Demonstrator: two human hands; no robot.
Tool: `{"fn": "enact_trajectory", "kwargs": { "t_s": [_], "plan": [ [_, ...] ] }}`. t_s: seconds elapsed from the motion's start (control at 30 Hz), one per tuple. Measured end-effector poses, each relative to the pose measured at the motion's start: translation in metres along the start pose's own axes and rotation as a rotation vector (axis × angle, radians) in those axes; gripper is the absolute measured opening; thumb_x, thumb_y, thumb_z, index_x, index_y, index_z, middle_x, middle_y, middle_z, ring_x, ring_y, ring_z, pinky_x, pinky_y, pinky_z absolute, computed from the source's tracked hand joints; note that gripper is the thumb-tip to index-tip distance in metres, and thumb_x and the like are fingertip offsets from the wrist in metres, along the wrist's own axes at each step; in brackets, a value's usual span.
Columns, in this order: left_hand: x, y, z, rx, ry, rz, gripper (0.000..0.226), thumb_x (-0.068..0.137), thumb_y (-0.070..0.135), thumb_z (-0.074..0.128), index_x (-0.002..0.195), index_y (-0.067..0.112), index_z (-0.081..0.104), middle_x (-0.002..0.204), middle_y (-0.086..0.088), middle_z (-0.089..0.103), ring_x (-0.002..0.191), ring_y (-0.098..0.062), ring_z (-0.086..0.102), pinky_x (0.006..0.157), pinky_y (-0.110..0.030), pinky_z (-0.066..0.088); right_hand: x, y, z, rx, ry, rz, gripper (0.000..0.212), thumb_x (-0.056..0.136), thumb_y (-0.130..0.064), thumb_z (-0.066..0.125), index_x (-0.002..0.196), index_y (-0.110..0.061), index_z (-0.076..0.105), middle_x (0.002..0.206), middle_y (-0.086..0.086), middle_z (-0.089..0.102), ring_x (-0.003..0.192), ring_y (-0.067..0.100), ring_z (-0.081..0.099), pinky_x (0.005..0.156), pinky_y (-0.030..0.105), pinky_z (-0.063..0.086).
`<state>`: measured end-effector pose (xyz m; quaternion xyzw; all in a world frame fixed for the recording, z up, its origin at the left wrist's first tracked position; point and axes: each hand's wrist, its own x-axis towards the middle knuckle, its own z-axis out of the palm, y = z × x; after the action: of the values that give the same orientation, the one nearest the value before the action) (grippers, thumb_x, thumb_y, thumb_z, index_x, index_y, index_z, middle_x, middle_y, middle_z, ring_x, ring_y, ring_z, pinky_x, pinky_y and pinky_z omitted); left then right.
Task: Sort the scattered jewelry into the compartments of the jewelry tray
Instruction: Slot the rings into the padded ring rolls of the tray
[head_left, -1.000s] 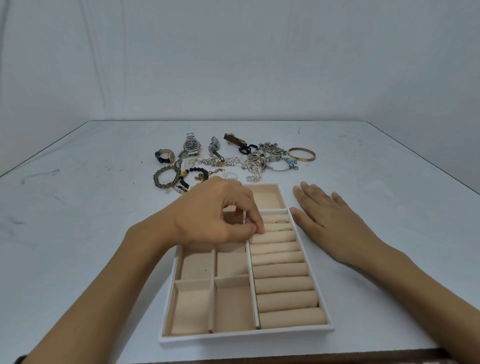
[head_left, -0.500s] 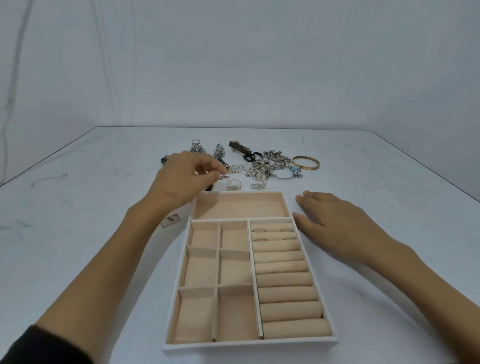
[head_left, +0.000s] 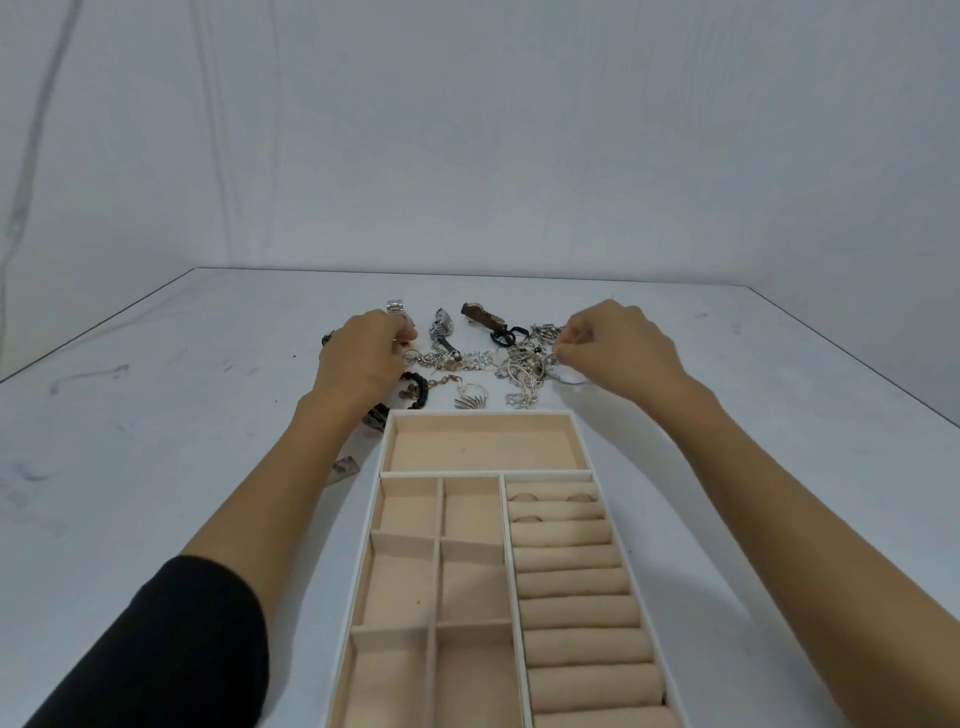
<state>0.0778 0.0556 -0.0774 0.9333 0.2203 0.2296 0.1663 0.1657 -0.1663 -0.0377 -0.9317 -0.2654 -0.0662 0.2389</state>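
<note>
Your tray (head_left: 385, 452) sits nearest on the desk (head_left: 156, 467), with 3 rings (head_left: 522, 498) in its far rolls. Beyond it the chains (head_left: 524, 370) are tangled, so lifting 1 could drag others along. Your left hand (head_left: 363, 358) pinches a small ring (head_left: 410, 355). Your right hand (head_left: 618, 348) pinches into the chains.

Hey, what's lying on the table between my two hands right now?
In the head view, between the left hand and right hand lie a silver chain, a strapped watch and tangled silver chains.
</note>
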Motion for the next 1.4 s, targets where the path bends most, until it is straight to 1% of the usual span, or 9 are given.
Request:
{"fn": "enact_trajectory", "kwargs": {
  "t_s": [0.13, 0.37, 0.57, 0.67, 0.87, 1.03, 1.13, 1.33, 1.4],
  "plan": [
    [0.004, -0.006, 0.005, 0.094, -0.059, 0.055, 0.026, 0.096, 0.012, 0.05, 0.115, 0.016, 0.068, 0.118, -0.009, 0.065, 0.109, -0.03, 0.057, 0.085, -0.037, 0.045, 0.014, -0.013, 0.014, 0.005, 0.047, -0.032, 0.016, 0.082, -0.019, 0.057, 0.088, -0.024, 0.072, 0.097, 0.001, 0.069, 0.09, 0.026, 0.063, 0.068, 0.027, 0.041],
    [0.008, -0.007, 0.005, -0.002, -0.05, 0.025, 0.016, 0.09, 0.009, 0.059, 0.098, 0.013, 0.073, 0.104, -0.005, 0.07, 0.099, -0.023, 0.06, 0.077, -0.026, 0.038, 0.026, -0.04, 0.037, 0.011, -0.076, -0.194, 0.017, 0.085, -0.018, 0.059, 0.094, -0.023, 0.071, 0.105, -0.001, 0.069, 0.095, 0.02, 0.062, 0.069, 0.028, 0.045],
    [0.004, -0.019, 0.001, -0.049, 0.095, 0.032, 0.02, 0.089, 0.004, 0.055, 0.094, 0.012, 0.073, 0.093, -0.005, 0.072, 0.092, -0.024, 0.063, 0.071, -0.026, 0.035, 0.041, -0.063, 0.052, -0.011, -0.086, -0.294, 0.021, 0.089, -0.014, 0.055, 0.102, -0.02, 0.069, 0.113, 0.0, 0.065, 0.093, 0.021, 0.061, 0.071, 0.028, 0.044],
    [0.005, -0.021, 0.002, -0.052, 0.108, 0.052, 0.021, 0.088, 0.004, 0.055, 0.095, 0.015, 0.072, 0.095, -0.003, 0.072, 0.092, -0.023, 0.064, 0.072, -0.026, 0.04, 0.053, -0.076, 0.065, -0.019, -0.115, -0.332, 0.023, 0.09, -0.012, 0.053, 0.104, -0.022, 0.068, 0.114, -0.001, 0.064, 0.105, 0.021, 0.058, 0.074, 0.028, 0.039],
    [0.003, -0.018, -0.002, -0.068, 0.192, 0.031, 0.018, 0.087, 0.014, 0.059, 0.095, 0.026, 0.071, 0.094, 0.005, 0.072, 0.089, -0.022, 0.064, 0.073, -0.034, 0.051, 0.068, -0.096, 0.091, -0.115, -0.136, -0.359, 0.028, 0.092, -0.015, 0.051, 0.112, -0.027, 0.067, 0.116, 0.004, 0.063, 0.107, 0.024, 0.058, 0.073, 0.031, 0.041],
    [0.003, -0.024, -0.004, -0.178, 0.197, 0.027, 0.014, 0.088, 0.012, 0.061, 0.092, 0.021, 0.071, 0.091, 0.003, 0.072, 0.083, -0.018, 0.065, 0.078, -0.033, 0.051, 0.07, -0.103, 0.096, -0.147, -0.105, -0.363, 0.018, 0.089, -0.023, 0.062, 0.106, -0.023, 0.069, 0.112, 0.006, 0.063, 0.108, 0.023, 0.057, 0.073, 0.03, 0.038],
    [0.004, -0.027, -0.004, -0.18, 0.193, 0.012, 0.012, 0.089, 0.014, 0.062, 0.092, 0.022, 0.07, 0.089, 0.004, 0.071, 0.081, -0.016, 0.064, 0.078, -0.032, 0.052, 0.07, -0.105, 0.095, -0.121, -0.119, -0.329, 0.011, 0.086, -0.019, 0.065, 0.096, -0.023, 0.068, 0.108, 0.004, 0.064, 0.101, 0.023, 0.059, 0.071, 0.03, 0.04],
    [0.004, -0.026, -0.005, -0.211, 0.191, 0.004, 0.013, 0.088, 0.014, 0.062, 0.09, 0.024, 0.07, 0.084, 0.006, 0.068, 0.078, -0.013, 0.061, 0.072, -0.024, 0.045, 0.07, -0.109, 0.099, -0.247, -0.228, -0.325, 0.01, 0.092, -0.009, 0.046, 0.09, -0.013, 0.056, 0.102, 0.008, 0.06, 0.098, 0.027, 0.056, 0.07, 0.034, 0.039],
    [0.004, -0.026, -0.006, -0.214, 0.192, 0.001, 0.012, 0.088, 0.014, 0.063, 0.09, 0.024, 0.07, 0.084, 0.007, 0.067, 0.077, -0.012, 0.059, 0.07, -0.022, 0.042, 0.068, -0.11, 0.099, -0.354, -0.224, -0.379, 0.017, 0.095, -0.013, 0.041, 0.104, -0.01, 0.055, 0.11, 0.011, 0.059, 0.107, 0.029, 0.053, 0.074, 0.035, 0.036]
  ]
}}
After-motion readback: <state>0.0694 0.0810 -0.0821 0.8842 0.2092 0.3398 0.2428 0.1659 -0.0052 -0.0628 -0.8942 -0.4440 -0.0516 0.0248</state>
